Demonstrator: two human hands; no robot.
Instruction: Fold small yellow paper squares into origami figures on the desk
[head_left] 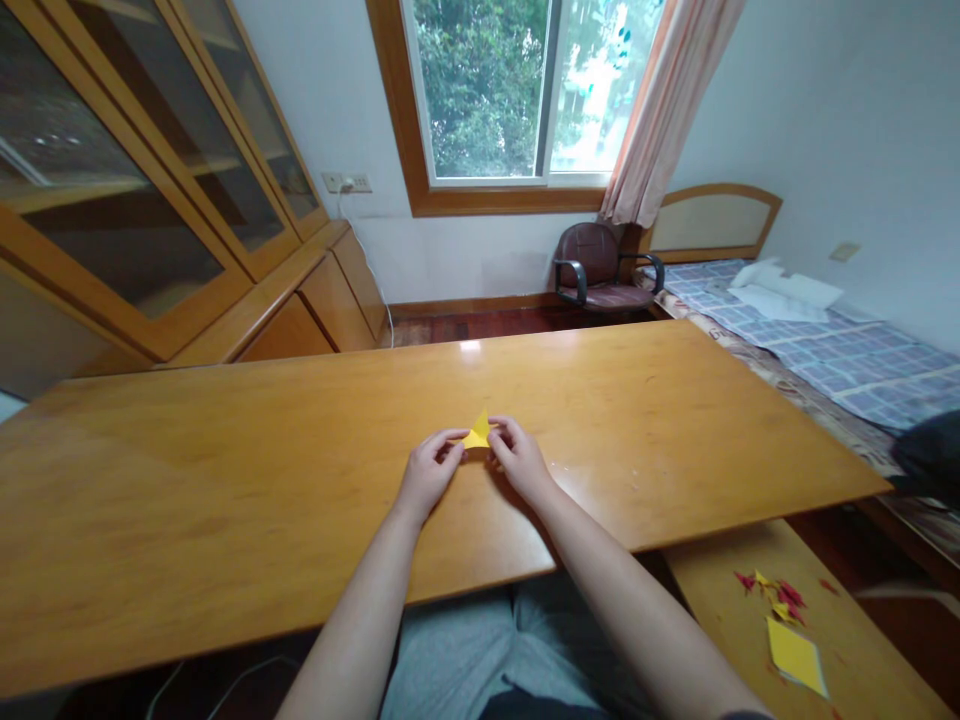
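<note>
Between my two hands, just above the wooden table, is a small piece of folded yellow paper with one pointed flap standing up. My left hand pinches its left end between thumb and fingers. On the other side, my right hand grips the right end the same way. The fingertips cover both ends of the paper, so its full shape is partly hidden.
At lower right, a lower wooden surface carries a stack of yellow paper squares and several small red and yellow folded papers. Beyond the table stand an office chair, a bed and a glass-door cabinet.
</note>
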